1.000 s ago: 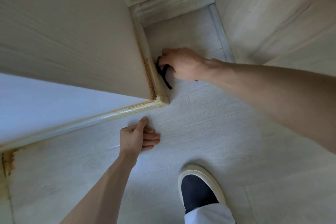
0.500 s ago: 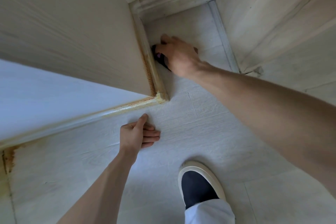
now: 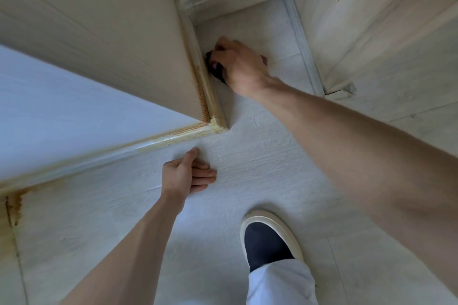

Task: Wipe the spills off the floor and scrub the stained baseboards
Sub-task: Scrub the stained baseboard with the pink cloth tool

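Hands: two. Right hand (image 3: 241, 69) grips one dark scrubbing tool (image 3: 215, 67) (mostly hidden), pressed against stained baseboard (image 3: 202, 74). Left hand (image 3: 184, 173), fingers loosely extended, rests on floor (image 3: 260, 156) near corner. One shoe (image 3: 269, 238) visible.

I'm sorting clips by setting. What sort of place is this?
Probably an indoor room or hallway corner: pale wood-look floor, stained baseboard round a projecting wall corner, and a narrow recess where the right hand scrubs.
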